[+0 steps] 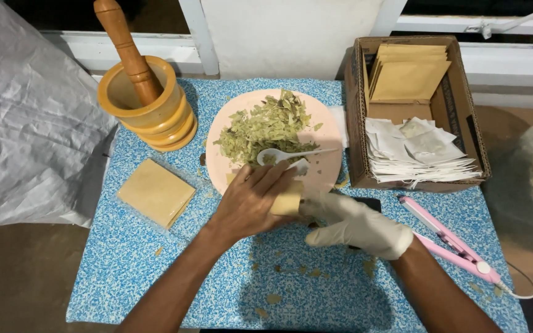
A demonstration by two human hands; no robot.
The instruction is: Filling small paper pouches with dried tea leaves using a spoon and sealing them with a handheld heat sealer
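wooden mortar [149, 102], one pestle [124, 46], two hands, one pouch [286, 200]

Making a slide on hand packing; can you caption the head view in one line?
Bare left hand and gloved right hand hold a small tan pouch beside a pink plate of dried leaves.

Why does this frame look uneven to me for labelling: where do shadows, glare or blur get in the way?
Head view: light falls from above, so the arms throw a dark shadow on the blue speckled table near the bottom edge; the gloved right hand is bright, nearly washed out; the bare left hand and small tan packet stay sharp; corners fall dark; no marked blur.
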